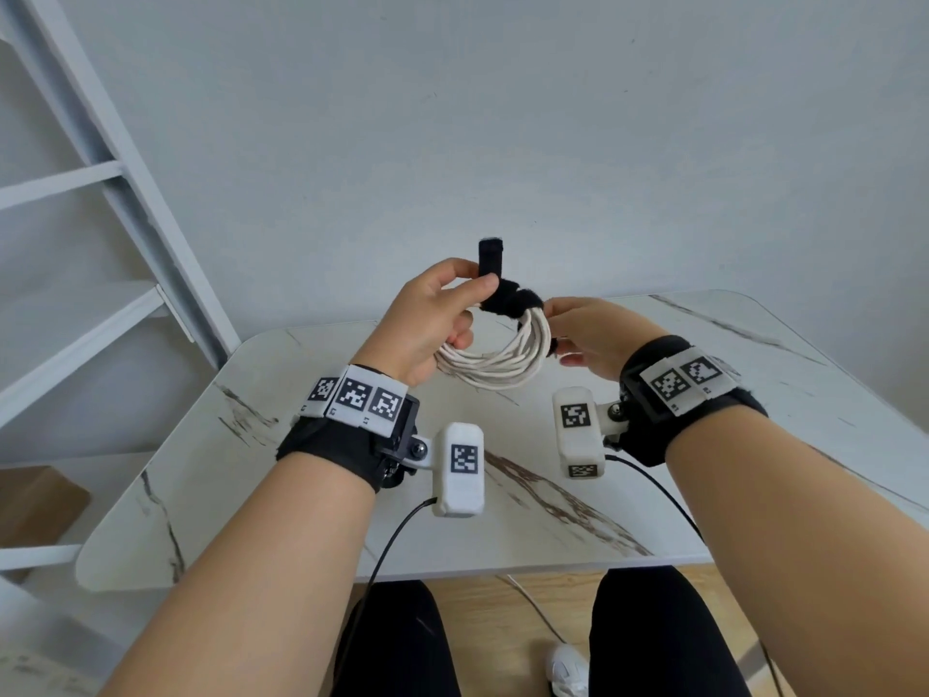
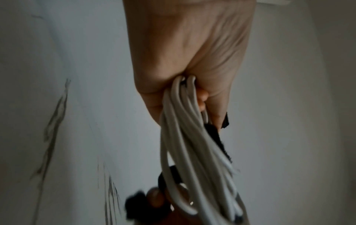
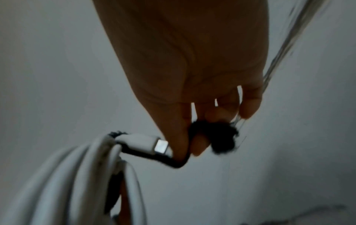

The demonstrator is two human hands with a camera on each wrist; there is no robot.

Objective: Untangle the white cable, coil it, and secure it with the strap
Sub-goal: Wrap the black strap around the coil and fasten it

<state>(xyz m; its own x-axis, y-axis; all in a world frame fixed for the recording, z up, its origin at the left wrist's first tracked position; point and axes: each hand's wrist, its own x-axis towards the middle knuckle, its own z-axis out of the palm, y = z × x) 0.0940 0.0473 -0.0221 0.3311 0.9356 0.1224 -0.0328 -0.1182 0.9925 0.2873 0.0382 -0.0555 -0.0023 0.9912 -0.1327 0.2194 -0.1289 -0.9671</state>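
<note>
The white cable is wound into a coil and held above the marble table between both hands. A black strap wraps the top of the coil, and one end stands up past my left thumb. My left hand curls its lower fingers round the coil's left side while thumb and forefinger pinch the strap's upright end. My right hand is at the coil's right side and pinches a fuzzy part of the strap. A white connector lies beside those fingers.
The table's near edge is close to my knees. A white ladder-like frame stands at the left by the wall. Thin black wires run from both wrist cameras down past the table edge.
</note>
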